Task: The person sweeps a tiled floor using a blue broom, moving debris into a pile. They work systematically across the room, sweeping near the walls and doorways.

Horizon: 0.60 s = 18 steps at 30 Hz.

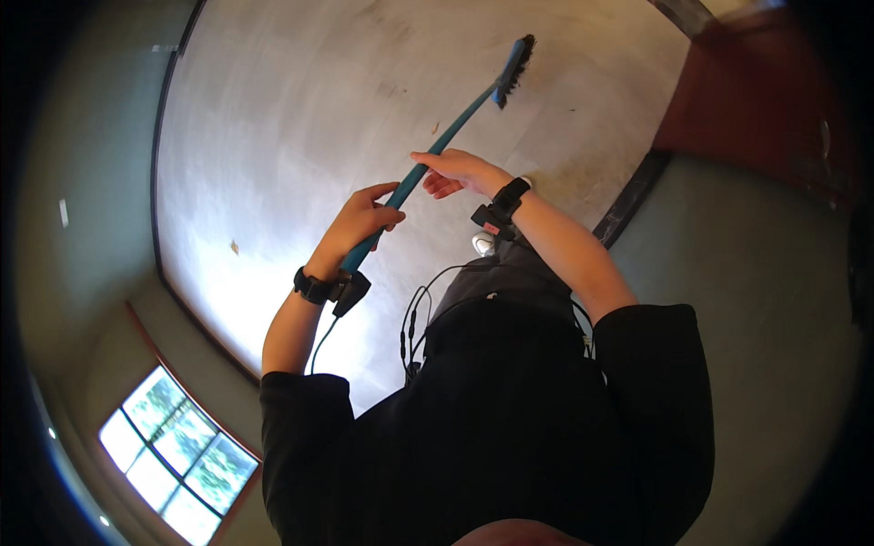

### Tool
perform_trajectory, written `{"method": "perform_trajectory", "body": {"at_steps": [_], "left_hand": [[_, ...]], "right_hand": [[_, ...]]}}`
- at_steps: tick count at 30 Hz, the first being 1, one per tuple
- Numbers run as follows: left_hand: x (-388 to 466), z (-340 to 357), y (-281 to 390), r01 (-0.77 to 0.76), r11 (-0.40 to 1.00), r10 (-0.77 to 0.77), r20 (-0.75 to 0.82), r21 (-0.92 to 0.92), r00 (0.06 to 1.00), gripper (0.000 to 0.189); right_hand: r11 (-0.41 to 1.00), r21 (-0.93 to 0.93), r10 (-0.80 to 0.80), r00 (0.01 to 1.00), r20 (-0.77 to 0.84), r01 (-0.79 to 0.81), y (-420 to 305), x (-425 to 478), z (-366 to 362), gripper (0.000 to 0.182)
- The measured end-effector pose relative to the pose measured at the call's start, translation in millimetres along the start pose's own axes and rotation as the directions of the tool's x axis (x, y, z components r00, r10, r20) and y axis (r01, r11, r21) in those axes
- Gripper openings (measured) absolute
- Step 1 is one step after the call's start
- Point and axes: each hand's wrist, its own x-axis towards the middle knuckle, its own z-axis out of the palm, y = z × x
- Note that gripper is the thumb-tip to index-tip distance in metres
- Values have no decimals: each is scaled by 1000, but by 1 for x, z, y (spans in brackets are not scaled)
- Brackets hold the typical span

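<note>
A broom with a blue-green handle (459, 124) runs diagonally from beside my left wrist up to its blue head (512, 67) with dark bristles. My left hand (363, 220) grips the upper part of the handle between thumb and fingers. Farther along, my right hand (459, 172) is at the handle, its thumb lying over it and its other fingers loosely curled below. Whether those fingers touch the handle I cannot tell. The broom's head is over the pale, smooth floor (287, 136). Both wrists wear black straps with small devices and cables.
Dry leaves (234, 247) lie on the floor, one left of my hands and another near the handle. Dark skirting (156, 170) edges the walls. A dark red door (758, 109) is at the upper right, a paned window (179, 454) at the lower left. Cables hang by my waist.
</note>
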Motion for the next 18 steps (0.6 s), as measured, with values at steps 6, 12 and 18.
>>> {"method": "perform_trajectory", "body": {"at_steps": [6,12,18], "left_hand": [[16,-5,-32,-12,996,-9,-232,-87,973,57],[60,14,-134,-85,950,-40,-388,-299,921,41],[204,33,-188,-110,967,-26,-520,-228,853,19]], "right_hand": [[969,-243,33,959,280,38,-20,8,16,59],[857,-515,191,923,334,9,-8,27,30,73],[875,-464,383,779,496,-135,-9,74,8,76]]}}
